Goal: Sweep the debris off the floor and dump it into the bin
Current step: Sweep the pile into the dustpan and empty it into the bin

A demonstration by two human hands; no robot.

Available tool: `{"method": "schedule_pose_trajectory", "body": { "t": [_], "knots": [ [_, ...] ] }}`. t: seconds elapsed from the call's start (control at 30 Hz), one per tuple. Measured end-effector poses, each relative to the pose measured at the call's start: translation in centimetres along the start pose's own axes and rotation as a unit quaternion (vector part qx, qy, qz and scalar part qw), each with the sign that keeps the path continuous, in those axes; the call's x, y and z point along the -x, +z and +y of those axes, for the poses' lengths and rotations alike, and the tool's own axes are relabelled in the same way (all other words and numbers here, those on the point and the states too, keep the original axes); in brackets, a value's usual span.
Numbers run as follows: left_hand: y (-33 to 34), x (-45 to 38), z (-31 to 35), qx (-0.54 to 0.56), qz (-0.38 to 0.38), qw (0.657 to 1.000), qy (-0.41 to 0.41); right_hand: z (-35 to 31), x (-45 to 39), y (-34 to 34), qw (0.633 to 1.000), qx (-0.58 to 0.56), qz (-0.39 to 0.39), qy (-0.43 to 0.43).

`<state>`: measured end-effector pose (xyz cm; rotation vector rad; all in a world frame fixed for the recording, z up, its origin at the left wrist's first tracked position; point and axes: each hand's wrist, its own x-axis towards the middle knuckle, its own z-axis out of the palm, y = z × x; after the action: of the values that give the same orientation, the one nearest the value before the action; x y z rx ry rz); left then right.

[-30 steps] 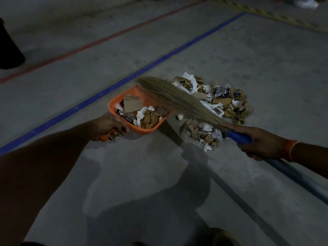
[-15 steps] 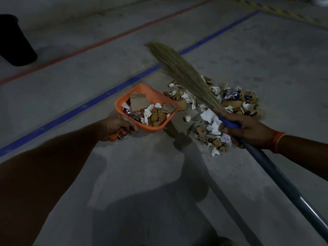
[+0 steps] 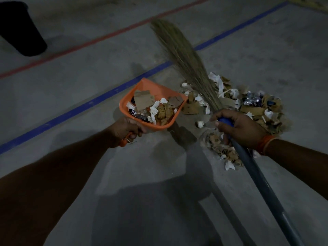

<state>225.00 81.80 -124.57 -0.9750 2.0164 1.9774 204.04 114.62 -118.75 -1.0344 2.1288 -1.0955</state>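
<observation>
Nearest the camera, two bare forearms reach out over a grey concrete floor [image 3: 88, 71], with the person's shadow falling across it between them. The broom's grey handle [image 3: 260, 181] runs in from the lower right and up to the right hand [image 3: 239, 128], whose fingers [image 3: 219, 124] are curled tight round the blue collar where the handle meets the bristles (an orange band sits on that wrist). Across from it, the left hand [image 3: 126, 129] grips the orange handle of the dustpan [image 3: 152, 89], fingers wrapped round it.

The dustpan is held tilted, its open mouth facing right toward the pile; whether its edge touches the floor I cannot tell. It already carries scraps of cardboard, crumpled white paper and dark wrappers. Just beside it on the right, the debris [image 3: 257, 107] still on the floor lies in a loose heap of brown card, white paper and foil bits, stretching from under the right hand outward.

The straw bristles [image 3: 184, 59] fan up and away from the hand, lifted over the heap and crossing a blue line [image 3: 71, 112] painted on the floor. Beyond that runs a red line [image 3: 106, 37]. Farthest off, at the upper left, stands the dark bin [image 3: 23, 32], well apart from the pile.
</observation>
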Motion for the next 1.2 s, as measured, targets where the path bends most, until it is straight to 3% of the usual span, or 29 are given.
{"method": "schedule_pose_trajectory", "body": {
  "t": [0.23, 0.47, 0.6, 0.77, 1.2],
  "knots": [
    [-1.7, -0.2, 3.8, 0.09, 0.079, 0.992, 0.043, -4.9, -8.7, 0.6, 1.0, -0.021, 0.0, -0.018],
    [-9.7, 9.3, 12.5, 0.193, 0.157, 0.969, 0.015, -22.0, -14.0, -0.2, 0.997, -0.062, -0.038, 0.007],
    [-17.2, 15.2, 19.6, 0.18, 0.174, 0.968, -0.01, -32.5, -17.6, -0.5, 0.995, -0.076, -0.054, 0.037],
    [-27.1, 17.9, 27.9, 0.189, 0.198, 0.962, 0.016, -42.2, -24.8, 0.9, 0.993, -0.096, -0.056, 0.042],
    [-55.5, 7.4, 34.1, 0.206, 0.312, 0.926, -0.042, -53.3, -52.0, 7.1, 0.99, -0.107, -0.091, 0.03]
  ]
}}
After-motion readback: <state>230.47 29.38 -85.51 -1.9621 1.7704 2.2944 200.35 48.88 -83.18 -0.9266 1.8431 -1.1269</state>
